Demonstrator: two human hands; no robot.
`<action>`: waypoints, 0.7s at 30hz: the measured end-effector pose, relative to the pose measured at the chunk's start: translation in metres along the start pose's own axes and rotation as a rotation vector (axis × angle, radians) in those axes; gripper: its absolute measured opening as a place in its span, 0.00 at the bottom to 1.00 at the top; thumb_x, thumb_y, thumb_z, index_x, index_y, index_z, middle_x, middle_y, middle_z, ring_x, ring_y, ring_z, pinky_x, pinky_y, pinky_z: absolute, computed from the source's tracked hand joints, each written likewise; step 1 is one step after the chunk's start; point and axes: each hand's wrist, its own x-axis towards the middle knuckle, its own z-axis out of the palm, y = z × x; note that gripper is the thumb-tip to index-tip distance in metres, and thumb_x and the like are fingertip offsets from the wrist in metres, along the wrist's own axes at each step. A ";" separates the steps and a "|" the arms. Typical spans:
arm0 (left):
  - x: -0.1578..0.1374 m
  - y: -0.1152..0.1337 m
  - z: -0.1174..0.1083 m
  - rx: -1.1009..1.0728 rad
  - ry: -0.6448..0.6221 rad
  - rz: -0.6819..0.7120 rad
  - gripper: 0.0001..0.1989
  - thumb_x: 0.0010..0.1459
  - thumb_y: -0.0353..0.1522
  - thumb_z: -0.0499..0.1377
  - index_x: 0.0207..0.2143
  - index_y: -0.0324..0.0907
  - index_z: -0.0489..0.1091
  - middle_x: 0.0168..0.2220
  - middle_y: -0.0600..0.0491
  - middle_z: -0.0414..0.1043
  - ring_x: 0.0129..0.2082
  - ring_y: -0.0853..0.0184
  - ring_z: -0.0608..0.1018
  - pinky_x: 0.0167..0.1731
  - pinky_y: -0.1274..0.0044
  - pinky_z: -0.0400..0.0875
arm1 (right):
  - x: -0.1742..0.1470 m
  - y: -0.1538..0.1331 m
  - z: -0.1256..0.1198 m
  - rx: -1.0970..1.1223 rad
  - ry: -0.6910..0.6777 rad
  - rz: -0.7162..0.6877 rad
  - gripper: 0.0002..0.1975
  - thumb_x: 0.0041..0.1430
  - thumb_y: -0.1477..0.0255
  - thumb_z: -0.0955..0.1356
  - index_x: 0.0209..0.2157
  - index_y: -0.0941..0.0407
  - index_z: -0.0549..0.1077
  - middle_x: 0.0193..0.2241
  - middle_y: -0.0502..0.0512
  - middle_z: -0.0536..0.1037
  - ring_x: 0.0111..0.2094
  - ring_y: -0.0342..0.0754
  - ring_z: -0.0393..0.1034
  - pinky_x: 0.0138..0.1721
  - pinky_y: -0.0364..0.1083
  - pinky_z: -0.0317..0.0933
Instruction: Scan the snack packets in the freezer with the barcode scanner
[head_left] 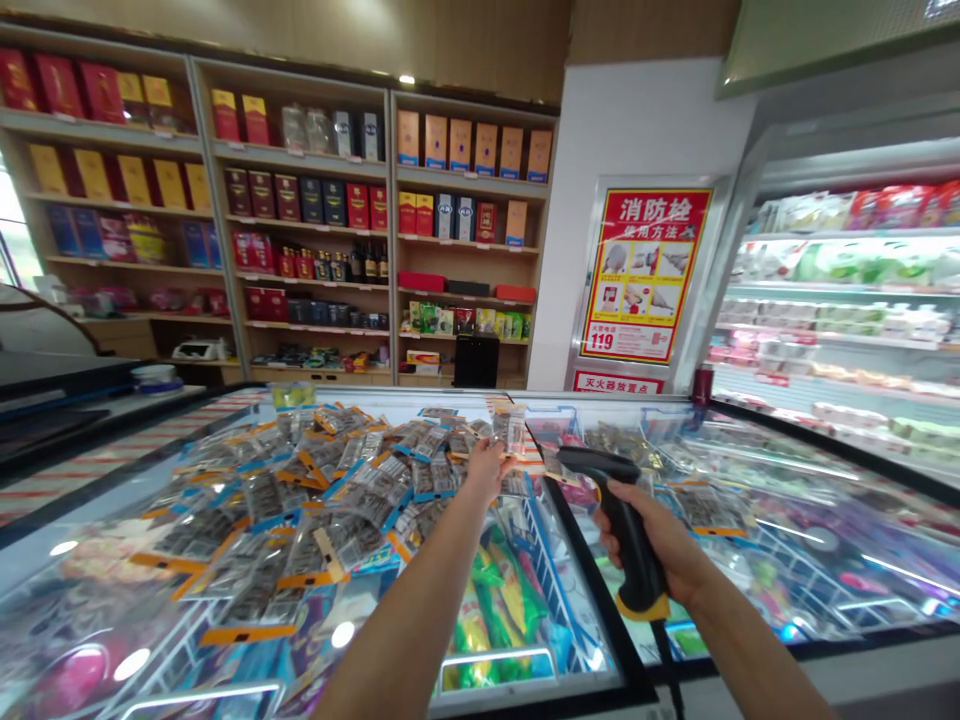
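Note:
My right hand is wrapped round the handle of a black barcode scanner with a yellow base, its head pointing left. Reaching forward over the freezer, my left hand grips a small clear snack packet in front of the scanner's head. Many similar snack packets with orange and blue edges lie heaped on the glass freezer lid to the left of my left arm. A few more packets rest on the glass on the right.
Under the glass lid are wire baskets and green bags. A black cable hangs from the scanner. Shelves of boxes stand behind, a fire-hydrant sign on the wall, and a lit refrigerated display at right.

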 end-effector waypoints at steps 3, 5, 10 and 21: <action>0.001 -0.001 0.001 -0.003 0.000 0.008 0.07 0.50 0.22 0.51 0.26 0.41 0.58 0.24 0.58 0.63 0.21 0.78 0.69 0.28 0.81 0.70 | -0.003 -0.001 -0.004 0.006 -0.009 -0.013 0.09 0.49 0.65 0.63 0.24 0.58 0.65 0.15 0.47 0.66 0.12 0.38 0.59 0.12 0.38 0.56; 0.000 -0.001 0.002 -0.012 -0.001 0.012 0.07 0.50 0.21 0.50 0.26 0.41 0.57 0.25 0.58 0.63 0.21 0.78 0.69 0.28 0.80 0.70 | -0.004 -0.001 -0.006 0.002 -0.009 -0.008 0.09 0.49 0.65 0.63 0.24 0.58 0.65 0.15 0.47 0.66 0.13 0.38 0.59 0.12 0.38 0.56; 0.000 -0.003 0.009 0.015 -0.014 0.008 0.06 0.51 0.22 0.50 0.29 0.41 0.58 0.23 0.58 0.63 0.20 0.78 0.69 0.27 0.81 0.69 | -0.007 0.000 -0.008 0.016 -0.013 0.024 0.09 0.49 0.65 0.63 0.25 0.58 0.65 0.15 0.46 0.66 0.13 0.37 0.60 0.12 0.38 0.56; 0.010 -0.028 0.023 0.083 0.004 0.011 0.06 0.50 0.22 0.49 0.30 0.41 0.58 0.27 0.57 0.65 0.22 0.77 0.70 0.29 0.79 0.70 | 0.013 -0.016 -0.057 -0.002 0.161 -0.110 0.08 0.50 0.67 0.63 0.24 0.58 0.64 0.14 0.47 0.67 0.12 0.39 0.60 0.12 0.38 0.56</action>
